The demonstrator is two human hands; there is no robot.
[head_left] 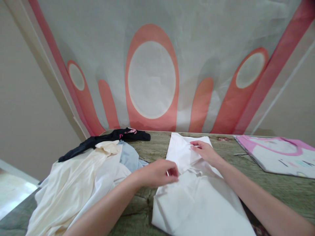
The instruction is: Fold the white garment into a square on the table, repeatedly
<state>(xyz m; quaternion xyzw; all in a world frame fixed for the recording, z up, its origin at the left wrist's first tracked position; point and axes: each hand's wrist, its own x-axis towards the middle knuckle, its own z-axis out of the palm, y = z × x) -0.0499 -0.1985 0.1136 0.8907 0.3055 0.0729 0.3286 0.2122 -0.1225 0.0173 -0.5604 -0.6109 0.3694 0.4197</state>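
Note:
A white garment (197,203) lies in a long folded strip on the wood-patterned table, with creases bunched across its middle. My left hand (162,172) hovers over the left edge of this cloth, its fingers loosely bent and a gap showing between thumb and forefinger. Nothing is visible in that hand. Farther up the strip, my right hand (203,151) rests its fingertips on the white fabric, fingers partly spread. The lower end of the garment runs out of the bottom of the view.
At left is a loose heap of cream clothing (73,186), with a light blue piece (129,155) and a black garment (98,141) behind. A folded pink-and-white shirt (283,154) lies at right on the wooden tabletop (246,173). A patterned sheet (110,39) hangs behind.

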